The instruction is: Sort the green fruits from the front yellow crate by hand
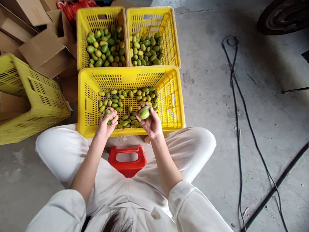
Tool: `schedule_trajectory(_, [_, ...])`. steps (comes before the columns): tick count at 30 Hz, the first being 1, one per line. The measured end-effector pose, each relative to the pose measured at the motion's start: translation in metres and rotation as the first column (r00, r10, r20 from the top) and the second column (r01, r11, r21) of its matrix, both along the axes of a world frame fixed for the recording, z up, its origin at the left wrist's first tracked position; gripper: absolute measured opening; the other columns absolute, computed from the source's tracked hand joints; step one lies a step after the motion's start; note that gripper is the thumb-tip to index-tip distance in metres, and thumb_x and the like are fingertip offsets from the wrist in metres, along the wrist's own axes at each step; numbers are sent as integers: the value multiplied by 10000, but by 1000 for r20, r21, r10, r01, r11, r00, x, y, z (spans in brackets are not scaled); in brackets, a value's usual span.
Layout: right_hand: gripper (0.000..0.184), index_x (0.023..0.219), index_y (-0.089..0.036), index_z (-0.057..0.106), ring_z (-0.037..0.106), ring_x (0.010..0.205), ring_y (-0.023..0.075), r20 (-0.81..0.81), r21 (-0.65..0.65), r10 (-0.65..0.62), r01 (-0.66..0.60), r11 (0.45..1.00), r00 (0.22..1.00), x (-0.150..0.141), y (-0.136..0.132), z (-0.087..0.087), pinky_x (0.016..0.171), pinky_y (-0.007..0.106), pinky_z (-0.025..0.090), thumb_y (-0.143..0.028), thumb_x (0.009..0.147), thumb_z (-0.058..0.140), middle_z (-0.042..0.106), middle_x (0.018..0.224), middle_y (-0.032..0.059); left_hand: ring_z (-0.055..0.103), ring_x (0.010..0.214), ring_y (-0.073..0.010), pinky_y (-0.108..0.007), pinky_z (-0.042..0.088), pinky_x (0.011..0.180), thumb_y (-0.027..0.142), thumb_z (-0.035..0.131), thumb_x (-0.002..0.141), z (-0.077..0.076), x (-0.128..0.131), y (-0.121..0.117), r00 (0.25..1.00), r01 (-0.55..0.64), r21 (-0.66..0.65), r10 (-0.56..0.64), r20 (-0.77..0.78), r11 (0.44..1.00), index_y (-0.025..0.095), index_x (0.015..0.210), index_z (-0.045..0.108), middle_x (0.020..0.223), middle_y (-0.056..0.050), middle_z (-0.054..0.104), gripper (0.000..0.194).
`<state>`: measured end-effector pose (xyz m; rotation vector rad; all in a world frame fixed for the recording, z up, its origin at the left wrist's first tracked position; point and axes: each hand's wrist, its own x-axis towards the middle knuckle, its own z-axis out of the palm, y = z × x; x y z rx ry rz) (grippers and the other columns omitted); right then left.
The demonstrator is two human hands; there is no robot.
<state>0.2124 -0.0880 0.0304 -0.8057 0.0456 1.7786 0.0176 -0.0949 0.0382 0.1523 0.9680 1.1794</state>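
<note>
My right hand (152, 121) is wrapped round a green mango (144, 112), whose upper side shows between thumb and fingers. A second green mango (108, 113) sits in my left hand (107, 124), mostly covered by the curled fingers. Both hands are above the front part of a yellow slatted crate (177, 124) that stands right before my knees. Small green and yellowish mangoes (115, 102) lie loosely spread in groups on its floor, with bare mesh showing between them. My forearms hide part of the crate's front rim.
Behind stand two yellow crates (80, 38) (175, 42) holding heaped mangoes. To the left, another yellow crate (48, 96) lies tilted beside cardboard boxes (45, 48). A red plastic stool (127, 166) is under me. Black cables (238, 129) cross the concrete floor; a wheel (282, 16) stands far right.
</note>
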Motion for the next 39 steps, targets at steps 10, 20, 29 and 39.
schedule_trajectory(10, [299, 829, -237, 478, 342, 424, 34, -138, 48, 67, -60, 997, 988, 9, -2, -13, 345, 98, 312, -266, 912, 763, 505, 656, -96, 446, 429, -37, -140, 311, 361, 298, 742, 869, 3, 0, 0, 1000, 23, 2, -23, 11, 1000, 190, 812, 585, 675, 48, 539, 200])
schedule_trajectory(20, [129, 1020, -254, 649, 731, 904, 163, -74, 15, -20, 21, 1000, 997, 1, 2, -5, 752, 291, 669, -254, 891, 656, 729, 925, 13, 678, 737, -106, -200, 575, 661, 159, 777, 801, 0, 3, 0, 998, -68, 15, 68, -7, 998, 207, 940, 630, 868, -8, 688, 208])
schedule_trajectory(29, [208, 812, -211, 534, 382, 437, 23, -217, -173, -43, 5, 985, 975, 6, 6, -12, 358, 78, 340, -128, 945, 671, 501, 661, -83, 280, 362, -16, -135, 163, 296, 281, 708, 896, 7, -4, 1, 999, 30, -72, -27, 38, 997, 202, 753, 485, 600, 87, 403, 276])
schedule_trajectory(39, [124, 1060, -263, 662, 727, 852, 159, -34, -30, 3, -4, 1000, 999, 6, 5, -10, 668, 262, 629, -309, 944, 652, 751, 933, 10, 706, 876, -131, -237, 610, 788, 203, 730, 816, -5, 0, 2, 985, -169, -24, 170, 17, 985, 206, 888, 636, 982, -48, 724, 119])
